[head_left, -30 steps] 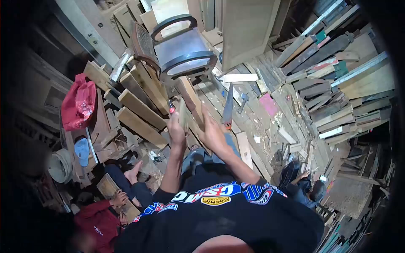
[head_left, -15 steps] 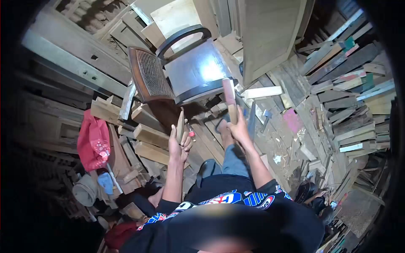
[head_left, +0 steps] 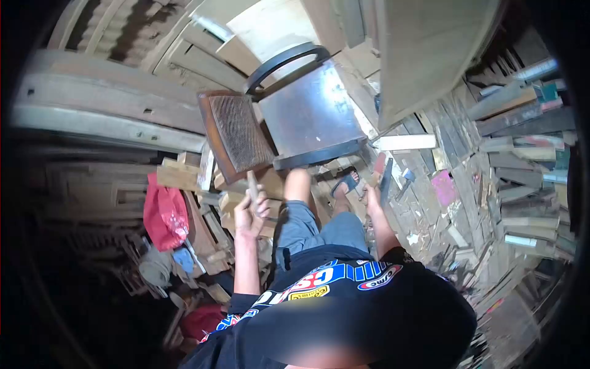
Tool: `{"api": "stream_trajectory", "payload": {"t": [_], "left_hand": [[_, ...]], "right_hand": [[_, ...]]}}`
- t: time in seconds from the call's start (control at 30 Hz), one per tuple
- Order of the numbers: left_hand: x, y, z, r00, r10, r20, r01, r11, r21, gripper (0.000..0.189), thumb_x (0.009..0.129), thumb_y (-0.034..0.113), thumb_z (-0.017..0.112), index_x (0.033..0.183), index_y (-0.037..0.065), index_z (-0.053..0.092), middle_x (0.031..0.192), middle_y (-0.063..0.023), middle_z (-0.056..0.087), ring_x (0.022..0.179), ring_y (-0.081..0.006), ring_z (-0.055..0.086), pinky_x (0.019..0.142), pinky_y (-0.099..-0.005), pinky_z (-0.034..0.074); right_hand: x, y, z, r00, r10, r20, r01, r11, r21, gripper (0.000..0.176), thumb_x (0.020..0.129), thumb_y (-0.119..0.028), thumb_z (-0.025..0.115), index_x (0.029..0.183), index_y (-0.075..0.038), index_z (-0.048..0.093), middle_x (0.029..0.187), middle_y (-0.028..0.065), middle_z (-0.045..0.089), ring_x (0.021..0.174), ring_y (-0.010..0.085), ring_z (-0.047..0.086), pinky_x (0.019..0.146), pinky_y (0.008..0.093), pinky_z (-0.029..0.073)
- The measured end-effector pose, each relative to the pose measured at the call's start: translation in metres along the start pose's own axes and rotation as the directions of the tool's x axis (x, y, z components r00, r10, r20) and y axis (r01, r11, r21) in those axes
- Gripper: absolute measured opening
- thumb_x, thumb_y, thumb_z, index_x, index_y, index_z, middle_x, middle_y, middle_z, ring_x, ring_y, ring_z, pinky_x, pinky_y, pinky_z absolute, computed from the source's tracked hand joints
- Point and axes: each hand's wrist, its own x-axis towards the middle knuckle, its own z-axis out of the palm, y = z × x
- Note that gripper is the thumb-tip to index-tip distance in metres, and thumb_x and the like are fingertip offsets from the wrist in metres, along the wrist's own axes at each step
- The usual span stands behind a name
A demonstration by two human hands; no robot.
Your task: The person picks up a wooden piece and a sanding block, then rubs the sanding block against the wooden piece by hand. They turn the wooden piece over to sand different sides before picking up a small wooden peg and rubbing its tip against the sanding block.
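My left hand (head_left: 249,214) is closed around a short tapered wooden piece (head_left: 253,184), its narrow end pointing up toward the chair. Lower right of the chair, my right hand (head_left: 372,202) grips a wooden stick with a reddish end (head_left: 379,166); motion blurs its outline. The chair (head_left: 313,114) lies in front of me, with a smooth, shiny grey seat, dark curved arms and a brown-framed woven panel (head_left: 236,132). Neither hand touches the chair. A dark, long blade-like tool (head_left: 386,182) lies just right of my right hand.
Wood offcuts are stacked along the right (head_left: 528,184) and beside my left arm. A red cloth bag (head_left: 166,215) hangs at left. A small hammer-like tool (head_left: 406,179), a pink scrap (head_left: 443,187) and wood chips lie on the floor. A large panel (head_left: 430,55) leans behind.
My right hand has lowered and moved right with the reddish-ended stick, away from the chair's arm. My left hand still holds the tapered piece. The view has shifted, and my knees now show.
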Motion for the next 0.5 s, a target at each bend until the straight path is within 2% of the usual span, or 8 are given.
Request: {"api": "stream_trajectory", "payload": {"t": [0.03, 0.1, 0.17, 0.2, 0.33, 0.4, 0.43, 0.5], "left_hand": [[0.003, 0.013, 0.001, 0.998, 0.055, -0.034, -0.056, 0.998, -0.010, 0.034, 0.099, 0.035, 0.040, 0.113, 0.005, 0.048, 0.072, 0.0005, 0.038, 0.058, -0.0106, 0.036, 0.049, -0.0235, 0.032], [0.009, 0.045, -0.003, 0.978, 0.132, -0.159, -0.129, 0.991, 0.030, 0.038, 0.096, 0.047, 0.042, 0.095, 0.010, 0.049, 0.064, 0.0033, 0.035, 0.048, -0.0082, 0.030, 0.041, -0.0214, 0.024], [0.022, 0.076, -0.001, 0.934, 0.252, -0.254, -0.198, 0.955, 0.220, 0.044, 0.092, 0.056, 0.046, 0.081, 0.013, 0.045, 0.057, 0.0037, 0.032, 0.045, -0.0083, 0.029, 0.040, -0.0217, 0.023], [0.030, 0.086, 0.005, 0.877, 0.295, -0.380, -0.209, 0.945, 0.251, 0.046, 0.091, 0.059, 0.046, 0.079, 0.014, 0.044, 0.055, 0.0042, 0.031, 0.045, -0.0098, 0.029, 0.040, -0.0226, 0.024], [0.075, 0.136, -0.033, 0.878, 0.353, -0.322, -0.230, 0.903, 0.364, 0.040, 0.094, 0.052, 0.044, 0.093, 0.011, 0.044, 0.076, -0.0008, 0.043, 0.061, -0.0126, 0.039, 0.052, -0.0253, 0.033], [0.112, 0.145, -0.011, 0.914, 0.308, -0.264, -0.191, 0.901, 0.389, 0.027, 0.098, 0.037, 0.041, 0.097, 0.011, 0.046, 0.078, -0.0008, 0.043, 0.064, -0.0138, 0.040, 0.057, -0.0275, 0.035], [0.131, 0.148, 0.001, 0.925, 0.313, -0.214, -0.149, 0.819, 0.554, 0.021, 0.098, 0.031, 0.041, 0.099, 0.011, 0.046, 0.078, -0.0003, 0.043, 0.064, -0.0146, 0.038, 0.057, -0.0277, 0.034], [0.154, 0.139, 0.043, 0.931, 0.341, -0.130, -0.152, 0.685, 0.712, 0.021, 0.097, 0.031, 0.043, 0.097, 0.011, 0.047, 0.078, 0.0005, 0.044, 0.065, -0.0140, 0.038, 0.058, -0.0275, 0.034]], "right_hand": [[-0.017, -0.007, 0.006, 0.999, -0.028, -0.022, 0.030, 0.994, 0.103, 0.028, 0.074, -0.019, 0.058, 0.099, -0.006, 0.058, 0.089, 0.0059, 0.057, 0.077, 0.0191, 0.056, 0.060, 0.0336, 0.048], [-0.019, 0.004, 0.005, 0.969, 0.130, -0.211, -0.086, 0.974, 0.209, 0.021, 0.078, -0.022, 0.058, 0.091, -0.005, 0.059, 0.078, 0.0054, 0.056, 0.058, 0.0164, 0.054, 0.050, 0.0276, 0.043], [-0.028, 0.003, -0.004, 0.952, 0.299, -0.069, -0.250, 0.886, 0.390, 0.019, 0.079, -0.022, 0.058, 0.086, -0.005, 0.055, 0.076, 0.0083, 0.054, 0.050, 0.0194, 0.052, 0.045, 0.0315, 0.044], [-0.030, 0.000, -0.002, 0.951, 0.287, -0.112, -0.213, 0.876, 0.433, 0.019, 0.080, -0.023, 0.058, 0.082, -0.004, 0.053, 0.071, 0.0084, 0.052, 0.047, 0.0189, 0.050, 0.041, 0.0326, 0.043], [-0.020, 0.019, -0.002, 0.927, 0.274, -0.257, -0.097, 0.836, 0.540, 0.024, 0.083, -0.028, 0.060, 0.076, -0.006, 0.051, 0.058, 0.0039, 0.045, 0.042, 0.0162, 0.046, 0.037, 0.0319, 0.041], [0.009, 0.036, 0.002, 0.929, 0.268, -0.255, -0.153, 0.907, 0.393, 0.026, 0.084, -0.034, 0.060, 0.079, -0.010, 0.054, 0.054, -0.0007, 0.043, 0.040, 0.0144, 0.043, 0.036, 0.0299, 0.038], [0.028, 0.051, 0.013, 0.927, 0.325, -0.189, -0.204, 0.856, 0.474, 0.024, 0.083, -0.036, 0.062, 0.083, -0.013, 0.058, 0.053, -0.0016, 0.050, 0.038, 0.0147, 0.044, 0.036, 0.0274, 0.036], [0.026, 0.027, 0.047, 0.813, 0.105, -0.573, 0.047, 0.969, 0.244, 0.023, 0.082, -0.024, 0.063, 0.094, -0.005, 0.059, 0.066, 0.0019, 0.057, 0.049, 0.0149, 0.051, 0.044, 0.0321, 0.041]]}}
